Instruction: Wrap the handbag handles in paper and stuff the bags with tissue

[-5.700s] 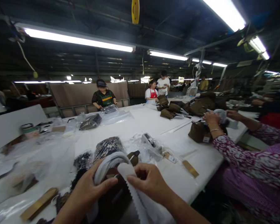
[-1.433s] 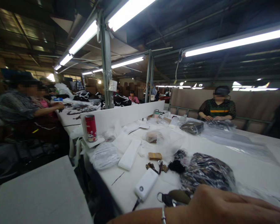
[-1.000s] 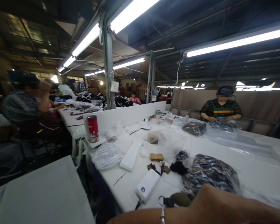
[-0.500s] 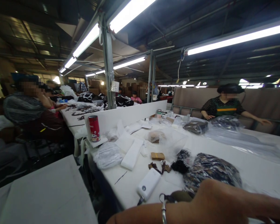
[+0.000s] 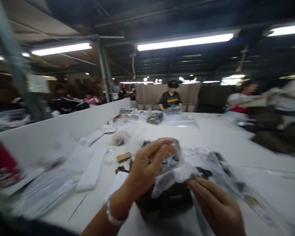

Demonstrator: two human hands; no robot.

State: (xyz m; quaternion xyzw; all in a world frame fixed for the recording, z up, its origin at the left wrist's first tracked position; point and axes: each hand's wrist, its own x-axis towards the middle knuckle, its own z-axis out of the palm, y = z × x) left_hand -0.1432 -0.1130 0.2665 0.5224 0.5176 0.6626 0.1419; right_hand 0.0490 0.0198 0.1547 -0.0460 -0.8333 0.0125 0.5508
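Observation:
A dark olive folded item (image 5: 172,200) lies at the near edge of the white table, with clear plastic (image 5: 164,182) bunched over its top. My left hand (image 5: 147,164), with a silver bracelet at the wrist, is raised over the item's left side, its fingers curled together by the crinkled plastic; what they grip is blurred. My right hand (image 5: 213,200) is at the item's right edge, its fingers pressed together on the plastic there. Behind my left hand sits a dark patterned bundle in plastic (image 5: 173,157), partly hidden.
On the white table (image 5: 211,131) lie a small tan stack (image 5: 124,157), a white strip (image 5: 93,170), plastic bags (image 5: 49,193) and a bagged dark strap (image 5: 226,170). A red can (image 5: 2,164) stands at left, by a low white partition (image 5: 76,118). People work beyond.
The view has swung right. My left hand has moved from the lower right to the middle, over the olive item. My right hand has come into view on the plastic.

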